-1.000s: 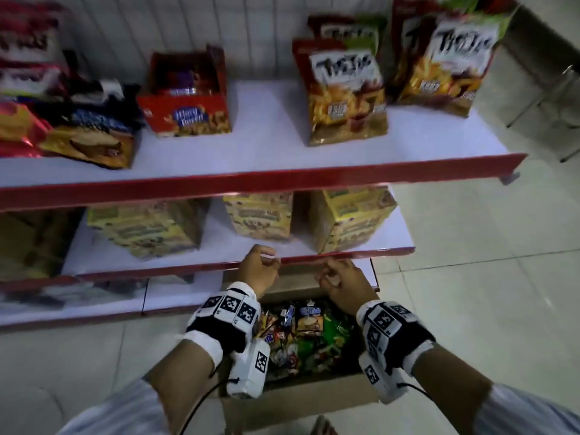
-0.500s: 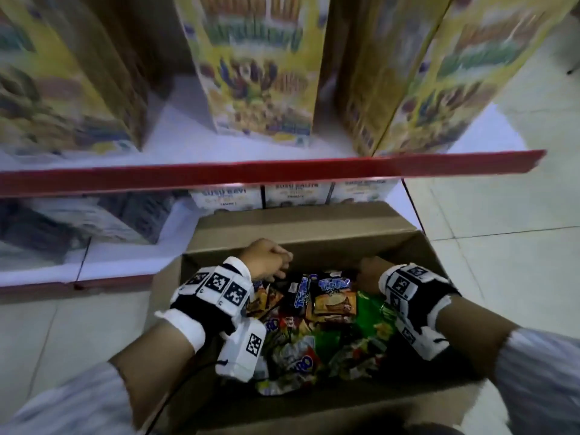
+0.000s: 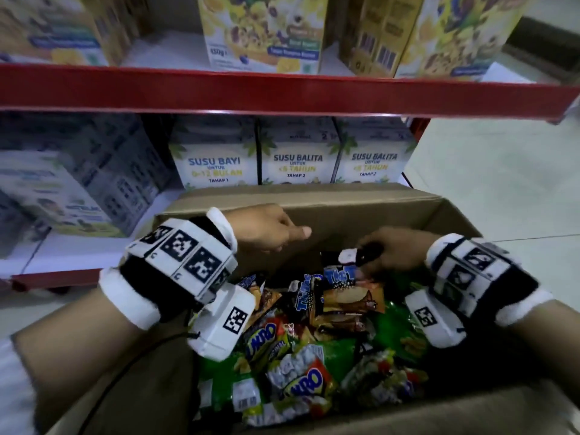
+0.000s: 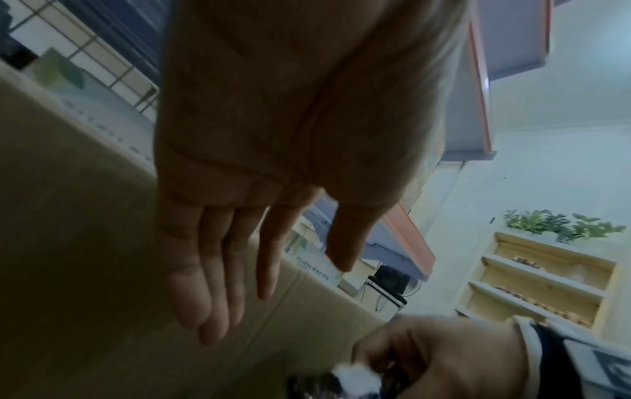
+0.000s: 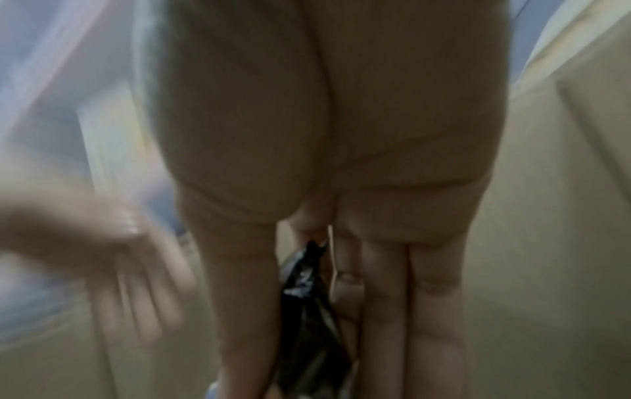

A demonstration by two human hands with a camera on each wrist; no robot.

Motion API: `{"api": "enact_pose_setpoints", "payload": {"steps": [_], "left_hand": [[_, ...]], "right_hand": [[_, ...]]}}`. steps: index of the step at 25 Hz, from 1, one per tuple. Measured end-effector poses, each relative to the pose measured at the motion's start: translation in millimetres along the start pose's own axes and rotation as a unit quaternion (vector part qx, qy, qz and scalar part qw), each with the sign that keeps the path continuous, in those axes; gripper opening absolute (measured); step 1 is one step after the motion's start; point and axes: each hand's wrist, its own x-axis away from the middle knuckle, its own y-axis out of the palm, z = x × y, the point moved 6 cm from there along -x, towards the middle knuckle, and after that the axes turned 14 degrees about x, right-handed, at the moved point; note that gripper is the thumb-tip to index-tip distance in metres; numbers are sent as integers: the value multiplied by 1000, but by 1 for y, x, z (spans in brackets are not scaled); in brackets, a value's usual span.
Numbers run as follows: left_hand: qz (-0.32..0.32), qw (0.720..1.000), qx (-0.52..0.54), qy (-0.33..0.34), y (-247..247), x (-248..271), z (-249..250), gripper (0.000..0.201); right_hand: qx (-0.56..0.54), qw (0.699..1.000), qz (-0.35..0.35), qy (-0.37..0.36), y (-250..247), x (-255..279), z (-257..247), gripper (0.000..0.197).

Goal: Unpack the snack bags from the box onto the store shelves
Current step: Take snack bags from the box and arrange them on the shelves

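An open cardboard box (image 3: 345, 215) on the floor holds several snack bags (image 3: 292, 350) in a loose heap. My right hand (image 3: 376, 255) is over the far right of the heap and pinches the top of a dark snack bag (image 3: 361, 255). The right wrist view shows that dark bag (image 5: 307, 297) between the thumb and fingers of the right hand (image 5: 324, 283). My left hand (image 3: 282, 237) hovers above the box's far left. Its fingers (image 4: 218, 283) are straight and hold nothing.
A red-edged shelf (image 3: 282, 89) hangs just above and behind the box, carrying yellow cereal boxes (image 3: 260, 32). White milk-powder boxes (image 3: 296, 158) stand on the lowest shelf right behind the box. Tiled floor (image 3: 502, 183) lies to the right.
Both hands came down from the shelf edge into the box as my head dropped closer. The right hand has taken hold of a dark bag; the left hand has opened out.
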Motion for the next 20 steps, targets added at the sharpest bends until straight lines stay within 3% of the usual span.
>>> {"api": "enact_pose_setpoints", "payload": {"steps": [3,5,8,10,12,14,17,20], "left_hand": [[-8,994,67,83,-3,25,15,74],[5,982,126,141,-3,36,25,62],[32,941,290,172,-9,43,25,37],[64,924,333,175,-19,46,19,34],[104,919,344,163,-31,48,8,40],[127,916,348,152,-40,50,-2,38],[134,913,359,140,-42,51,-12,33],[141,912,361,134,-43,49,-17,33]], "right_hand": [[-142,983,97,-64,-50,41,-26,24],[-207,961,143,-113,-78,54,-42,39],[-263,942,144,-150,-93,53,-65,32],[-271,941,136,-151,-89,46,-66,34],[-217,963,108,-116,-69,31,-51,47],[-33,997,59,-22,-34,12,-22,52],[155,980,-70,100,25,-8,24,57],[187,965,-144,116,63,-12,39,62]]}}
